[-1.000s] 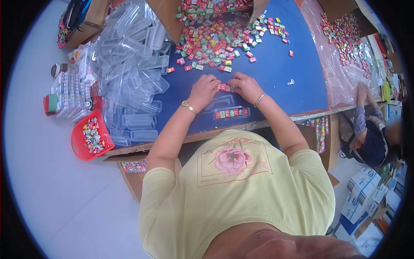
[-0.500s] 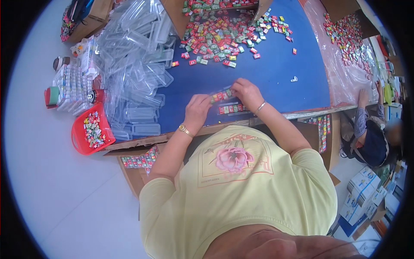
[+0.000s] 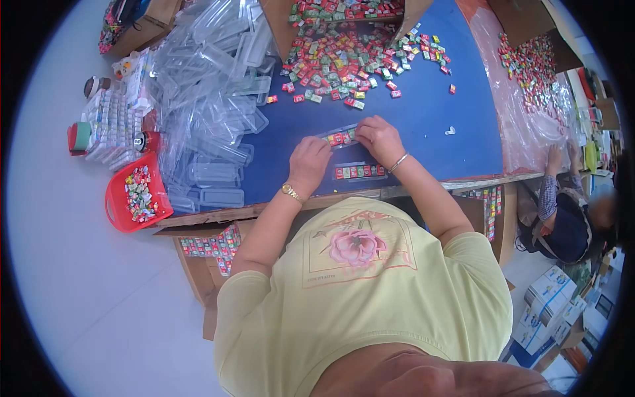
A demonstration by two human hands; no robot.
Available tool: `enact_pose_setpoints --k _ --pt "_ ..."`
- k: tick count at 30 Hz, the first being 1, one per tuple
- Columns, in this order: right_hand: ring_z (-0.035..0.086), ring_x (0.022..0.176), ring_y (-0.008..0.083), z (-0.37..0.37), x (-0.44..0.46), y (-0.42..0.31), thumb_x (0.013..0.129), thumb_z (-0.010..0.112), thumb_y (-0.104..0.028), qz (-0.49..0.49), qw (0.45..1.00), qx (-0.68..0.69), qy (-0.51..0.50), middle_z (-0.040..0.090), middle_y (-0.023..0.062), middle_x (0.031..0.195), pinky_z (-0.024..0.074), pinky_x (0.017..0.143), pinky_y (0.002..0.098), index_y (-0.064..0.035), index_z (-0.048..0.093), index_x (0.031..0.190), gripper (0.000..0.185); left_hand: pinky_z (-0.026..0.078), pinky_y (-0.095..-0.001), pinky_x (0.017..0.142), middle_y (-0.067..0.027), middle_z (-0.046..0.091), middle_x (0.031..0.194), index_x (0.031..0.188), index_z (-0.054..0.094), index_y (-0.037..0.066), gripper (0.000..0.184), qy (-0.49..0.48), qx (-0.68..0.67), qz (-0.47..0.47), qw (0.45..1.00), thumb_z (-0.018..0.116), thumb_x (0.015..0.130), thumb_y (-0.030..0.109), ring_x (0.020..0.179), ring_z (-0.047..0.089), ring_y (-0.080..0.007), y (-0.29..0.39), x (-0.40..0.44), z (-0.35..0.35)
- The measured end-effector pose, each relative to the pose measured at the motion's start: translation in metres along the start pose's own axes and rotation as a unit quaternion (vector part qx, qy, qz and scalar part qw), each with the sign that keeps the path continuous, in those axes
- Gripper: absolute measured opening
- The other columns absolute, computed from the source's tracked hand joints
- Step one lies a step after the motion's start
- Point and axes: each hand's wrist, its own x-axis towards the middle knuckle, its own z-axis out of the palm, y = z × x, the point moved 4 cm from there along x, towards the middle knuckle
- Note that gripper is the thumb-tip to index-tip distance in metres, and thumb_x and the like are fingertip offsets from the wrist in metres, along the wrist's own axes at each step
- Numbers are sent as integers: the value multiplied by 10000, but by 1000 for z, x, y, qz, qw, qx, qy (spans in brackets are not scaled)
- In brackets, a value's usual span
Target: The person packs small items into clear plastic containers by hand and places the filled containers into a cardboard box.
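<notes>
Between my two hands is a clear plastic tray (image 3: 340, 138) with a row of small red, green and yellow packets in it. My left hand (image 3: 309, 162) grips its left end, fingers closed. My right hand (image 3: 380, 140) pinches the right end with fingers and thumb pressed together. Just below, nearer the table edge, a second clear tray (image 3: 360, 172) lies flat, filled with a similar row of packets. A heap of loose small packets (image 3: 350, 59) spreads beyond my hands and comes partly out of a cardboard box (image 3: 278, 30).
Stacked empty clear trays (image 3: 218, 119) cover the table's left side. A red basket (image 3: 114, 202) with small pieces hangs by the left corner. Open cartons below the edge hold filled trays (image 3: 210, 246). On the right, another person (image 3: 559, 218) works beside more loose packets (image 3: 532, 66).
The held tray has moved slightly away from me, apart from the tray below it, and shows more clearly. Both hands keep hold of its ends. The view has shifted a little.
</notes>
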Motion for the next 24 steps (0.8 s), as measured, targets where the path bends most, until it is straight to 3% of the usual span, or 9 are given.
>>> enact_pose_setpoints --k 2,6,9,10,11,13,16,24 --pt "645 930 258 -8 6 -20 786 792 -113 -44 997 63 32 686 38 1015 570 793 375 -77 721 913 150 548 -372 846 -33 688 1044 997 726 69 227 33 5 -21 999 787 780 100 1018 643 -237 0 3 -2" --pt "639 965 253 16 9 -15 761 799 -99 -42 999 15 7 687 23 1026 568 792 382 -87 725 902 160 546 -383 859 -30 692 1046 993 729 69 232 -12 0 9 1000 791 772 100 1030 640 -238 -4 5 10" --pt "626 1031 264 13 6 -6 745 803 -88 -25 997 74 8 678 33 1104 558 862 387 -97 712 982 254 539 -382 879 -50 688 1102 1069 726 69 333 -30 -31 -9 999 813 751 118 1069 632 -261 -7 3 9" --pt "626 1031 264 8 7 -5 745 803 -88 -25 997 75 7 678 33 1104 558 862 387 -97 712 982 254 537 -383 886 -63 682 1133 1117 717 71 397 4 -34 -30 999 827 741 132 1087 628 -274 -5 4 -1" --pt "615 1052 270 -4 11 -6 741 800 -90 -43 998 38 21 667 34 1133 537 891 390 -103 693 1032 311 536 -385 892 -76 676 1164 1166 708 73 461 38 -36 -52 997 841 730 145 1105 623 -287 -5 4 -8" --pt "590 1086 293 -14 13 -3 731 802 -93 -62 998 3 0 632 56 1159 488 961 407 -116 643 1114 415 535 -402 900 -90 666 1197 1226 687 75 554 0 7 -88 996 864 712 179 1130 615 -300 -16 0 -5" --pt "592 1057 298 -5 15 5 730 798 -89 -61 994 33 -89 617 71 1082 502 923 408 -108 639 1060 366 537 -417 894 -88 670 1158 1196 686 76 504 -20 -28 -91 995 840 720 137 1078 629 -296 -25 -1 -1" --pt "596 976 315 -42 -64 -24 702 808 -75 -45 991 48 -112 611 78 1039 520 854 427 -75 634 962 313 558 -393 873 -81 678 1118 1164 696 71 454 -106 -137 -51 983 837 738 141 1044 649 -287 27 -23 -11"
